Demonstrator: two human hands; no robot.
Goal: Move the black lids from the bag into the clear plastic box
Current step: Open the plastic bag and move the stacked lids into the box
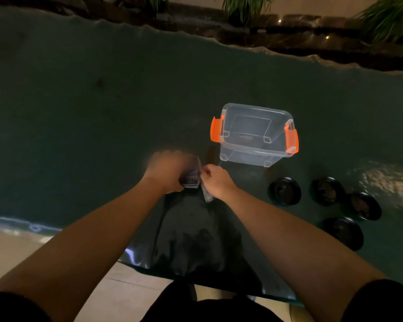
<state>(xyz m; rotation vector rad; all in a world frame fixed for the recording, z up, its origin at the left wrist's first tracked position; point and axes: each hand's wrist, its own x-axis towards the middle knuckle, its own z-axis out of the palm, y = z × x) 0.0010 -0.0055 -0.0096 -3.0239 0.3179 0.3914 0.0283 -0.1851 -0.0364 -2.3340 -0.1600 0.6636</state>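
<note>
The left hand (170, 170), blurred, is gripping the far end of the thin, slippery bag (196, 233) with curled fingers, while the right hand (215, 181) is pinching its edge beside it. Further right, the clear plastic box (254, 135) is standing open, and four black lids (284, 191) near it are looking light and stiff, probably easiest taken by the rim.

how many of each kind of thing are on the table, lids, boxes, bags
black lids lying loose on the table: 4
clear plastic box with orange latches: 1
plastic bag, gripped at its mouth by the left hand and right hand: 1
total: 6
Any lids inside the bag are too dark and blurred to count.
</note>
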